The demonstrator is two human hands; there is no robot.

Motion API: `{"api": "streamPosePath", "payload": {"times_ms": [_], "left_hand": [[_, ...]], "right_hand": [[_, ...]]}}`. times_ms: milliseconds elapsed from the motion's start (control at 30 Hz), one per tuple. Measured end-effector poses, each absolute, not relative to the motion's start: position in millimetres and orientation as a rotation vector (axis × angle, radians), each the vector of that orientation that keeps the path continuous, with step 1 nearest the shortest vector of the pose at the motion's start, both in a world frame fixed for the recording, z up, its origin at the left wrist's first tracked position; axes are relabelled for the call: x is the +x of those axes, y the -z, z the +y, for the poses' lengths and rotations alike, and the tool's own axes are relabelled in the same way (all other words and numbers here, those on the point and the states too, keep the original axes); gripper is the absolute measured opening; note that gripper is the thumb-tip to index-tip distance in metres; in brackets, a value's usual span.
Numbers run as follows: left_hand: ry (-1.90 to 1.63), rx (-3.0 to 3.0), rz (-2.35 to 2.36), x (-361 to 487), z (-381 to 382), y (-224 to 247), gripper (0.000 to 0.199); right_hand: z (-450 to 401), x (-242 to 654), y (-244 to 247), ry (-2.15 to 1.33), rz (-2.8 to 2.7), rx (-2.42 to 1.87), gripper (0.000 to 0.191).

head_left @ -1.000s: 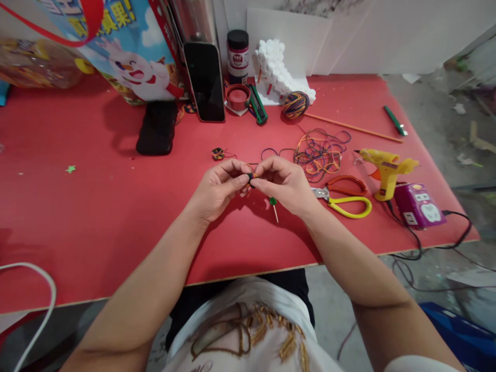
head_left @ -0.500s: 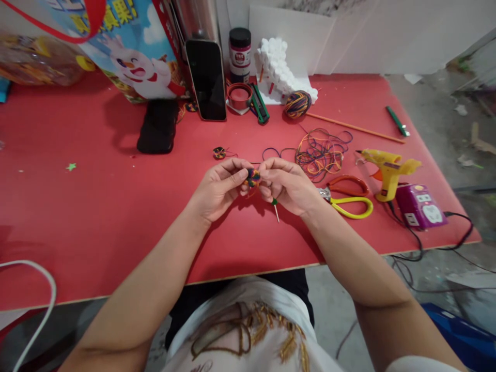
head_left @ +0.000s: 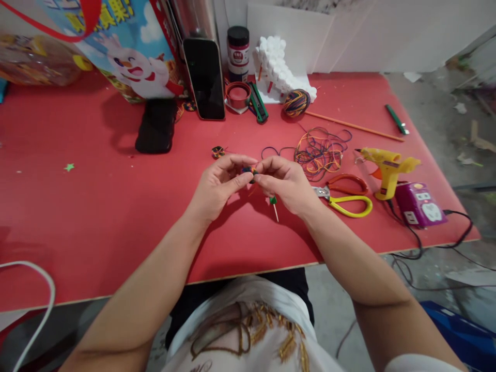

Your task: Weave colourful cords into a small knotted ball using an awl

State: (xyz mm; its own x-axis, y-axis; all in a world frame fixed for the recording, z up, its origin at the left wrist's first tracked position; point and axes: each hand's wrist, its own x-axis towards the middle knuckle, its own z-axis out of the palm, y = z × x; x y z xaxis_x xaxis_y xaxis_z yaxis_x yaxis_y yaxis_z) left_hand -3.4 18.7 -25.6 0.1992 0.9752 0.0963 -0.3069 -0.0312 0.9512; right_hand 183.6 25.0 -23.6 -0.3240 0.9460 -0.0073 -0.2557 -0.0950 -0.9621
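Observation:
Between my fingertips is a small multicoloured yarn piece [head_left: 250, 170], partly covered by fingers. My left hand [head_left: 222, 185] pinches it from the left, thumb in front. My right hand [head_left: 284, 182] grips its right edge, thumb and index finger meeting at the piece. Under my right hand a thin tool [head_left: 274, 206] with a green part and a pale shaft sticks out downward; its other end is hidden. A second yarn disc [head_left: 217, 152] lies just behind my left hand. Loose tangled yarn [head_left: 321, 154] spreads behind and right of my right hand.
Pliers [head_left: 351, 205], a yellow glue gun [head_left: 387, 169] and a purple power box [head_left: 420, 205] are at the right. Along the back stand a phone [head_left: 205, 80], a jar [head_left: 237, 56], a tape roll [head_left: 238, 96], a cutter [head_left: 258, 103] and a yarn ball [head_left: 296, 103].
The yarn piece has been tilted, so less of its face shows. My right thumb has moved down and left against it, and both hands remain close together.

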Motion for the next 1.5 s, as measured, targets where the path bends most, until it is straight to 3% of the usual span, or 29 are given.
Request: {"api": "streamPosePath", "payload": {"times_ms": [133, 367, 567, 767, 1167, 1500], "left_hand": [[-1.286, 1.246, 0.909, -1.4, 15.4, 19.1, 0.011], [-1.211, 1.139, 0.890, -5.4, 16.8, 18.6, 0.019], [-1.135, 0.856, 0.789, -6.6, 20.9, 20.2, 0.031], [-1.168, 0.747, 0.744, -3.0, 20.8, 16.6, 0.037], [-1.199, 0.961, 0.808, -3.2, 16.9, 23.3, 0.022], [-1.155, 0.793, 0.730, 0.2, 16.7, 16.0, 0.031]], "right_hand": [[23.5, 182.3, 20.3, -1.498, -1.291, -0.855, 0.017], [24.4, 182.4, 18.1, -1.484, -1.272, -0.853, 0.016], [26.9, 185.3, 18.7, -1.678, -1.104, -0.811, 0.027], [23.6, 180.9, 14.9, -1.589, -1.226, -0.852, 0.040], [18.4, 185.8, 17.1, -1.248, -1.489, -0.927, 0.012], [24.1, 184.2, 19.6, -1.584, -1.219, -0.823, 0.026]]}}
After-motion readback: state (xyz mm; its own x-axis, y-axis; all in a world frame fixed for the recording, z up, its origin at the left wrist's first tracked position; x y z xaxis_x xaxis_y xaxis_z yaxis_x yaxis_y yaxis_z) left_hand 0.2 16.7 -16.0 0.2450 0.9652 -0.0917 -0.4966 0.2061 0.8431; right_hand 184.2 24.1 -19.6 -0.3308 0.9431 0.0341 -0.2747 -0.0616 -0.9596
